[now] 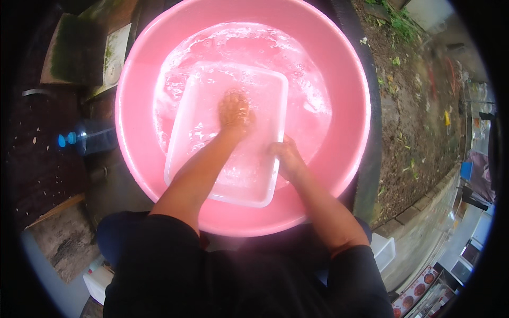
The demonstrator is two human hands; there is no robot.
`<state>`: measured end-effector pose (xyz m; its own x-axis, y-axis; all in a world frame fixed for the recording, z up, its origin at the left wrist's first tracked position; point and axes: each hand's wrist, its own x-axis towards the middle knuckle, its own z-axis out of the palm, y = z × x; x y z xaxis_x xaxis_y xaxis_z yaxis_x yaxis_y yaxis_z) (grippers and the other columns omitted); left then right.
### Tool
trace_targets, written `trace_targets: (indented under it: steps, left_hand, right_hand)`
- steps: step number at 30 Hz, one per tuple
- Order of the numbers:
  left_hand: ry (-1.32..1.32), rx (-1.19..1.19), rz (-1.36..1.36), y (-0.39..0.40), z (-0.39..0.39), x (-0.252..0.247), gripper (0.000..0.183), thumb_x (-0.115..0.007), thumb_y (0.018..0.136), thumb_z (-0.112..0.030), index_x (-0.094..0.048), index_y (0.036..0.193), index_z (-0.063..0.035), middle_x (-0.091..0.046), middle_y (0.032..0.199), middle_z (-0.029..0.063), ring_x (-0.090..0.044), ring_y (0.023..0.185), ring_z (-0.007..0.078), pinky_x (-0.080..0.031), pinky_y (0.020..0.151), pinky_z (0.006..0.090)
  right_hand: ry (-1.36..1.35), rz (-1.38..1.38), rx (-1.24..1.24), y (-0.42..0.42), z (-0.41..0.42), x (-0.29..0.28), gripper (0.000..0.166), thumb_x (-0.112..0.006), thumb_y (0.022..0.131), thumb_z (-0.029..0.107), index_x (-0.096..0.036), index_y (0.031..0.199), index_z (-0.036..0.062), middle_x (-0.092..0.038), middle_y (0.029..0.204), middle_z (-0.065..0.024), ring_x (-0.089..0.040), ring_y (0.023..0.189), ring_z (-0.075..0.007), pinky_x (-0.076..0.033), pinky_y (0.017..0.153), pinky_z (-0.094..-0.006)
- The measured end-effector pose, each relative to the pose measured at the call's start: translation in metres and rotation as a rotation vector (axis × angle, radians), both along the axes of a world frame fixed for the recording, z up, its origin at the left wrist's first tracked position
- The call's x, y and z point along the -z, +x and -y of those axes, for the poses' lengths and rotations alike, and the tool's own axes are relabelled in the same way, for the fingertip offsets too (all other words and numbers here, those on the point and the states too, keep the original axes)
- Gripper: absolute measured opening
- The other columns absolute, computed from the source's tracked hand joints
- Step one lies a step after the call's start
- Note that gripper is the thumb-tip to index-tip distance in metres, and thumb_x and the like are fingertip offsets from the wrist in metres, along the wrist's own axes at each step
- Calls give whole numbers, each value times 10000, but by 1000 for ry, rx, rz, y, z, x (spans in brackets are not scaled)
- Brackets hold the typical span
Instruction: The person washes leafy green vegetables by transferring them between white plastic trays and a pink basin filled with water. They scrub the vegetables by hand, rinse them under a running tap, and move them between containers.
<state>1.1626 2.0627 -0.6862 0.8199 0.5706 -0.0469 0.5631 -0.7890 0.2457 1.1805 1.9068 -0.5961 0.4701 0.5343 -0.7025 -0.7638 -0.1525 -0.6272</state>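
A large round pink plastic tub (344, 123) of water stands before me. In it sits a translucent white rectangular plastic tray (252, 169), slightly tilted and holding water. My left hand (234, 110) is under the water inside the tray, palm side down near its middle. Ripples blur its fingers, and I cannot tell if it holds anything. On the tray's right edge, my right hand (290, 157) grips the rim with the thumb inside and the fingers hidden outside. Bubbles float on the water around the tray.
A clear bottle with a blue pump top (67, 139) lies left of the tub. Muddy ground (413, 131) with scattered leaves runs along the right, edged by a low concrete kerb (425, 198). White plastic containers (382, 251) sit near my sides.
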Motion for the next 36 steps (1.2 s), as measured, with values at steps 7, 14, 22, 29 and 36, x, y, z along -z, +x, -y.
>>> trace_targets:
  steps: [7, 14, 22, 29, 36]
  left_hand:
    - [-515, 377, 4, 14, 11, -38, 366, -494, 814, -169, -543, 1174, -123, -457, 1283, 108, -357, 1230, 296, -268, 1033, 431]
    - [-300, 396, -53, -27, -13, -53, 368, -548, 818, -278, -553, 1136, -94, -451, 1285, 123, -391, 1199, 305, -293, 1008, 439]
    - [-660, -142, 387, 14, -32, 99, 414, -471, 852, -319, -513, 1179, -67, -510, 1215, 123, -428, 1162, 282, -276, 1006, 433]
    - [-347, 437, 147, 11, 9, -18, 426, -471, 835, -219, -482, 1228, -54, -463, 1290, 141, -388, 1224, 300, -260, 1046, 409]
    - [-804, 583, -2, -38, 26, -63, 406, -572, 780, -131, -510, 1167, -26, -447, 1271, 155, -402, 1189, 328, -336, 989, 428]
  right_hand:
    - [-62, 111, -21, 3, 5, 3, 448, -468, 655, -17, -475, 1103, -41, -536, 823, -84, -539, 691, -170, -462, 593, -294]
    - [-36, 104, 93, 11, 10, 8, 306, -531, 680, -14, -488, 983, -22, -532, 774, -84, -545, 666, -182, -455, 561, -294]
    - [-7, 104, -38, -2, 4, 10, 398, -483, 659, -20, -464, 1056, -56, -543, 822, -111, -567, 701, -213, -493, 628, -322]
    - [12, 118, 20, 3, 9, 16, 376, -498, 686, -9, -475, 1059, -51, -547, 825, -107, -568, 700, -195, -489, 612, -314]
    - [48, 102, 107, 4, 10, 11, 339, -502, 693, 44, -491, 1022, -39, -541, 774, -84, -547, 676, -169, -459, 576, -290]
